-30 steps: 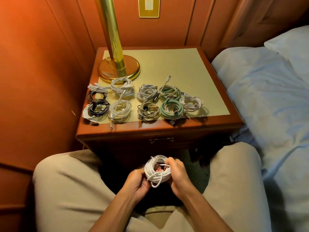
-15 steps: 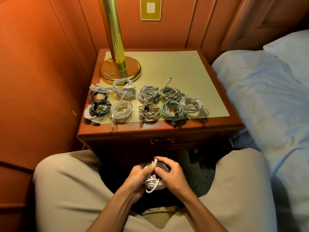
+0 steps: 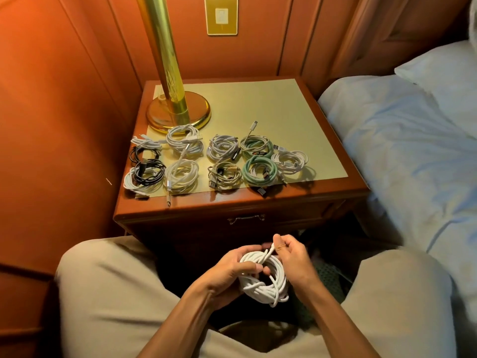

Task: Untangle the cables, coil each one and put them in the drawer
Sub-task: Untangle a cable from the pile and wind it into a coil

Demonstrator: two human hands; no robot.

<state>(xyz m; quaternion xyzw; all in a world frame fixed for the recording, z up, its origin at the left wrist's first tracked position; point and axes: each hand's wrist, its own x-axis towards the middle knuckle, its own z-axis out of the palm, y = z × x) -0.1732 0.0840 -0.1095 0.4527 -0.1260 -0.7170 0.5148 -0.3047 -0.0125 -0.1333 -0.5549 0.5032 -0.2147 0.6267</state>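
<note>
Head view: The left hand point(image 3: 233, 273) grips a white cable coil point(image 3: 265, 279), its fingers curled round the left side of the bundle, thumb through the centre. The right hand point(image 3: 293, 259) pinches the free end of that cable between thumb and fingers point(image 3: 277, 240), just above the top of the coil. The coil is held above the person's lap, between the knees, below the front edge of the nightstand point(image 3: 232, 205).

On the nightstand's surface, coiled cables lie in two rows along the front half: white coils point(image 3: 184, 139), a black coil point(image 3: 148, 171), two green coils point(image 3: 260, 170), and a beige coil point(image 3: 224, 174). Some connectors stick out past the coils. The drawer handle point(image 3: 246, 218) sits on the closed drawer front. A brass lamp base point(image 3: 178, 113) stands at the rear left of the surface. A bed point(image 3: 413, 151) lies to the right.
</note>
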